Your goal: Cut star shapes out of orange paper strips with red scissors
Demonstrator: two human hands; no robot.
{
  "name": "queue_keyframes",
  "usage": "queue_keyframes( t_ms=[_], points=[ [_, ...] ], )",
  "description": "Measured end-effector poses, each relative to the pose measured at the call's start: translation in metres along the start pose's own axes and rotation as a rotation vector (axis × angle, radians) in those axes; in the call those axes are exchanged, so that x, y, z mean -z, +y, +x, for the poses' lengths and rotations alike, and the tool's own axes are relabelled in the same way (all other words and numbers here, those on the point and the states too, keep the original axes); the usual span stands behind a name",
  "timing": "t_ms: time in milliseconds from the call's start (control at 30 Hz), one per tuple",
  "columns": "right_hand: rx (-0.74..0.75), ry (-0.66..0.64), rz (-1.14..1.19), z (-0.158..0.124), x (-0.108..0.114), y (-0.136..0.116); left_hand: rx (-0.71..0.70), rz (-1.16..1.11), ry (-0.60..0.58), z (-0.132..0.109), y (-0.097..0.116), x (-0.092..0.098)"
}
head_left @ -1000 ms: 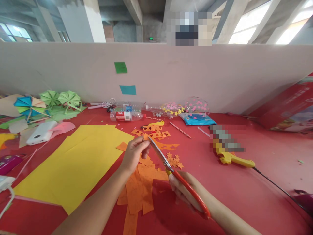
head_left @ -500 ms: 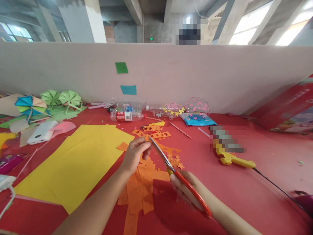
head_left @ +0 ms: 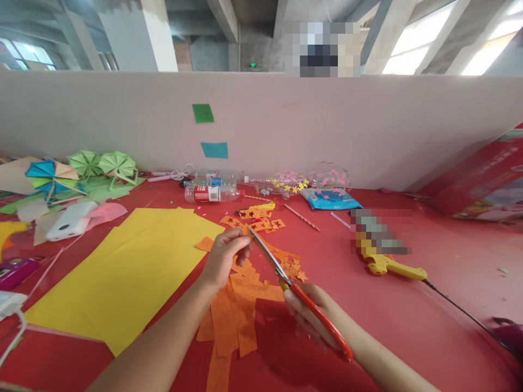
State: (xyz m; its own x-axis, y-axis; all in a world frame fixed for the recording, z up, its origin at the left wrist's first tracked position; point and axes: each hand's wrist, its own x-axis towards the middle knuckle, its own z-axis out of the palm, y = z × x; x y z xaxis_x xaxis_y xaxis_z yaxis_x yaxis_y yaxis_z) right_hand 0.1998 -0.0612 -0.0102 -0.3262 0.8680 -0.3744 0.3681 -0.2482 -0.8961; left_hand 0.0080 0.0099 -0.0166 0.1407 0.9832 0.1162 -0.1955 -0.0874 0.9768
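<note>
My left hand pinches a small piece of orange paper in its fingertips, above the red table. My right hand grips red-handled scissors, whose blades point up and left and meet the paper at my left fingertips. Under both hands lies a pile of orange paper strips. Several small orange cut-out stars lie beside the blades.
A large yellow sheet covers the table on the left. Folded paper fans, a white box, plastic bottles, a yellow glue gun with its cord, and a red carton stand around. A grey partition wall closes the back.
Almost nothing has moved. My hands and the scissors have shifted only slightly, and the scissors stay at the orange piece.
</note>
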Motion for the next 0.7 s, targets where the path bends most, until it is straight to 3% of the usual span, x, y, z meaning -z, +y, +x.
queue_keyframes(
  t_ms=[300,700],
  points=[
    [0.086,-0.049,-0.052,-0.0017,0.0032,0.0024,0.009,-0.053,0.009,-0.0016,0.0011,-0.0026],
    [0.016,0.002,-0.009,-0.0007,-0.001,0.0044,0.026,-0.043,0.017,-0.0016,-0.0005,-0.0043]
  ],
)
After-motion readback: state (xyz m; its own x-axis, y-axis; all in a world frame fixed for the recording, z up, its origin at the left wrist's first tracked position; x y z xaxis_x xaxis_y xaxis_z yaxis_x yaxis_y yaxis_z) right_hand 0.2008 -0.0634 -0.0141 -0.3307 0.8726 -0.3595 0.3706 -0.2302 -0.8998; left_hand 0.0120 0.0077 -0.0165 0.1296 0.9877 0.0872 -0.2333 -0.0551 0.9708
